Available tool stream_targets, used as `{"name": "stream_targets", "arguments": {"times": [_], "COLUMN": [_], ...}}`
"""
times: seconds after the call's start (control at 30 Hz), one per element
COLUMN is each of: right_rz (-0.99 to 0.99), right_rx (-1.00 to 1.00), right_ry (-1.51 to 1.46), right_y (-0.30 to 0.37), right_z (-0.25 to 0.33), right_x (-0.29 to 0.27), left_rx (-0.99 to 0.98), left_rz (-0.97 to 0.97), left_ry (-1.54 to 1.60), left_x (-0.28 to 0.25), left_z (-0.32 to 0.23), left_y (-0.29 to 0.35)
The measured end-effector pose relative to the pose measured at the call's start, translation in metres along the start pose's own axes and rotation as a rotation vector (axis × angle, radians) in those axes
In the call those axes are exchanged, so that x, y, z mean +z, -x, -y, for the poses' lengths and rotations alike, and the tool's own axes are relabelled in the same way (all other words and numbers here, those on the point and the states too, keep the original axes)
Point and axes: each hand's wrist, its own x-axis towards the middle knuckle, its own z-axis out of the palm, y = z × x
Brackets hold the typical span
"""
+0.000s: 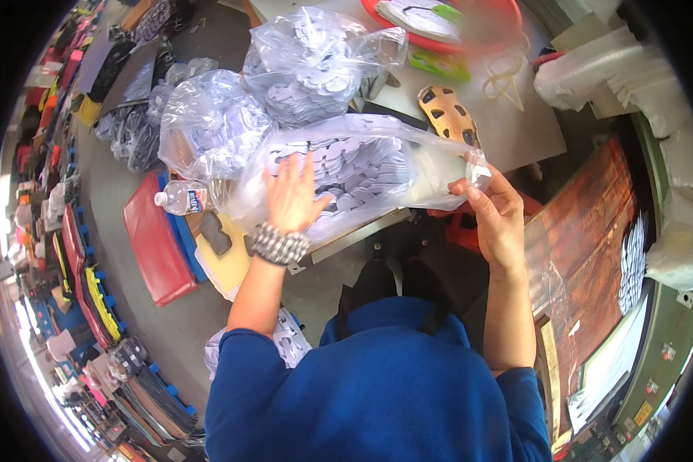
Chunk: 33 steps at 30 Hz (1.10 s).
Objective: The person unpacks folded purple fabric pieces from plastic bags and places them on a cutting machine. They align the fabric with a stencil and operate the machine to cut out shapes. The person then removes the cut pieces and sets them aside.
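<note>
Blue fabric shirt (393, 385) is filling the near side, while just beyond, the spread left hand (291, 199) is resting on, seemingly steadying, a clear plastic bag (433, 173) of stacked pale-lavender flat pieces (362, 171), whose right end the right hand (497, 214) is pinching, apparently keeping it taut.

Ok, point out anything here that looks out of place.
The plastic drink bottle, left of the left hand, seems out of place: a drink among bagged pieces. Whether it stands or lies is unclear.

Left hand (290, 204) palm down, fingers (292, 169) splayed; right hand (494, 215) pinching, thumb (479, 202) opposed
</note>
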Motion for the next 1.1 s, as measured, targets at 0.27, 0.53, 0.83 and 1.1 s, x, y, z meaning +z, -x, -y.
{"name": "stream_targets", "arguments": {"times": [0.27, 0.53, 0.83, 1.1], "right_rz": [-0.078, -0.481, -1.373, -1.186], "right_rx": [-0.022, -0.031, -0.222, -0.134], "right_ry": [0.113, 0.143, 1.064, 1.381], "right_y": [0.036, 0.121, 0.276, 0.231], "right_z": [-0.008, 0.031, 0.088, 0.106], "right_x": [-0.023, -0.146, -0.452, -0.585], "left_rx": [0.018, 0.432, 0.773, 1.108], "left_rz": [-0.140, -0.652, -0.073, -0.214], "left_ry": [0.297, 0.778, 0.981, 0.533], "left_x": [-0.079, -0.102, -0.090, -0.066], "left_z": [-0.011, -0.194, -0.465, -0.708], "left_y": [0.058, 0.054, 0.000, -0.072]}}
